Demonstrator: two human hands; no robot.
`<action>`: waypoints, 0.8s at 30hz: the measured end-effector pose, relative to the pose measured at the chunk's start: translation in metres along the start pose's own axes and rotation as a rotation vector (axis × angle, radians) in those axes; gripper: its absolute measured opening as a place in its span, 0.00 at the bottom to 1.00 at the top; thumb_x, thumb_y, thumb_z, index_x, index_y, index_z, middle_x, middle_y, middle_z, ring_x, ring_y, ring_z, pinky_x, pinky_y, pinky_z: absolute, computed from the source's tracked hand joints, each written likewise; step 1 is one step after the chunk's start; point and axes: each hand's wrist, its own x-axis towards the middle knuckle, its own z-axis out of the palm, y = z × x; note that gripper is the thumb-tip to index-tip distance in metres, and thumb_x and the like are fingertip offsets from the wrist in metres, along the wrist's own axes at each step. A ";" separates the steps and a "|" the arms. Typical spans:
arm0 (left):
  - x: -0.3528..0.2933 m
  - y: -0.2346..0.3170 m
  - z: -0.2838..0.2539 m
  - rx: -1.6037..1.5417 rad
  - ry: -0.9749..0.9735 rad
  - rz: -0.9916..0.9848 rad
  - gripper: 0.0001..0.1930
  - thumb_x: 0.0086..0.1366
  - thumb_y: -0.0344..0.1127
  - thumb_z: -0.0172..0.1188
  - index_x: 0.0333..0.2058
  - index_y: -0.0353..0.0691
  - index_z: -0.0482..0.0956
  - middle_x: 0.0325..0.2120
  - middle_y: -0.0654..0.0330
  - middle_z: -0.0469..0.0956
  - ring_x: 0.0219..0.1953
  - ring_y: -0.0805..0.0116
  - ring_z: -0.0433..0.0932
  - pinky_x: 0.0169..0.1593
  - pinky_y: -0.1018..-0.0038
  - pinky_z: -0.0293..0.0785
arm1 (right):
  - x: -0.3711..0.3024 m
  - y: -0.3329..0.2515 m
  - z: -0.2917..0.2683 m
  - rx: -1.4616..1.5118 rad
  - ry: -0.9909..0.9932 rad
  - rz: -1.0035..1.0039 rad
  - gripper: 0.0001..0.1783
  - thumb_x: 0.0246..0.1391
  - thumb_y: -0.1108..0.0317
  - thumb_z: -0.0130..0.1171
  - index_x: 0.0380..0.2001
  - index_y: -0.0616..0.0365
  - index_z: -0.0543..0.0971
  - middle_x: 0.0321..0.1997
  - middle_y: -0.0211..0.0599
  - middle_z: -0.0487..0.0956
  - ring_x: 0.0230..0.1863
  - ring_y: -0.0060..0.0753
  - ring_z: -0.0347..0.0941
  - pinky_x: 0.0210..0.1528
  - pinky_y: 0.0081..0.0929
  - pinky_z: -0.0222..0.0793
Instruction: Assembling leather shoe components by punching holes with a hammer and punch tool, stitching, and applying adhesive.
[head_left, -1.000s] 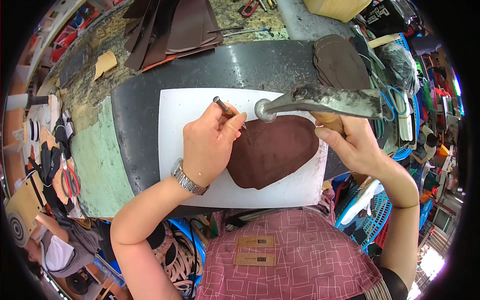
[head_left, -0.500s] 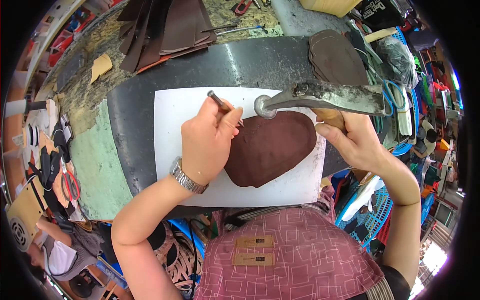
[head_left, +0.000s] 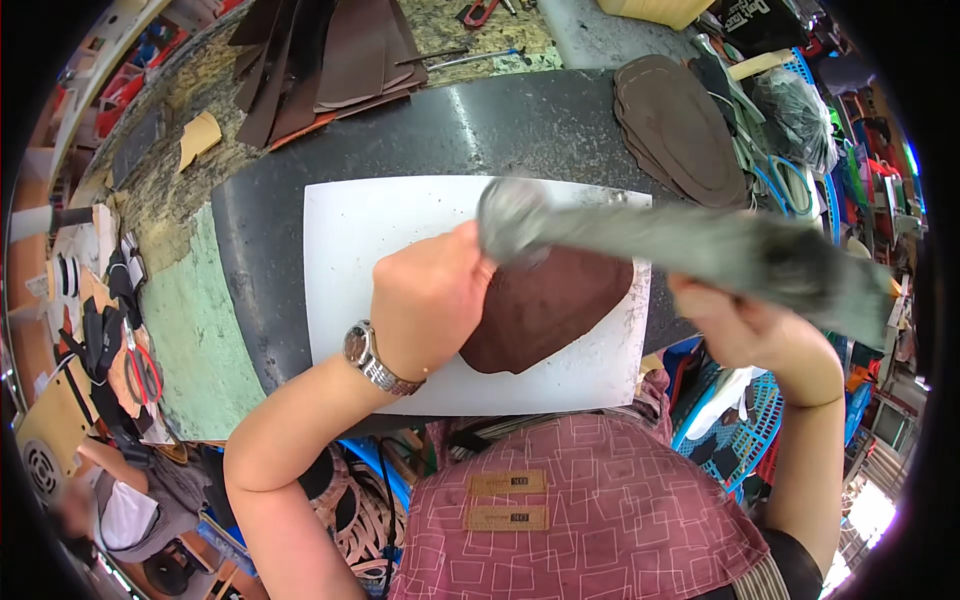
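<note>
A dark brown leather piece [head_left: 555, 315], rounded like a sole, lies on a white board [head_left: 335, 300]. Over its left edge my left hand [head_left: 430, 285] is closed, wearing a wristwatch [head_left: 370, 358]. The slim metal punch it grips, plain to see half a second ago, is now hidden behind the hammer head. My right hand [head_left: 725, 320] is wrapped round the handle of a hammer [head_left: 690, 240], which is blurred by motion. The round hammer face hangs right by my left fingertips; whether it touches the punch I cannot tell.
A black mat [head_left: 260, 250] lies under the board. Stacked brown leather ovals [head_left: 680, 125] sit at the far right, leather strips [head_left: 350, 60] at the far left. Red-handled scissors [head_left: 140, 375] lie on the left; a blue basket [head_left: 745, 430] is at the near right. Another person [head_left: 120, 510] is at lower left.
The hammer has swung and tilted, its head now larger in view and covering the punch. My right hand has moved slightly right and down; my left hand has turned and shifted right a little.
</note>
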 end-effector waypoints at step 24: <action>0.013 0.001 0.004 -0.663 -0.133 -0.605 0.04 0.65 0.28 0.53 0.36 0.33 0.72 0.27 0.61 0.79 0.27 0.79 0.77 0.32 0.82 0.75 | -0.002 0.035 0.037 0.177 0.097 0.072 0.14 0.54 0.65 0.53 0.43 0.58 0.75 0.24 0.49 0.74 0.26 0.53 0.71 0.29 0.41 0.66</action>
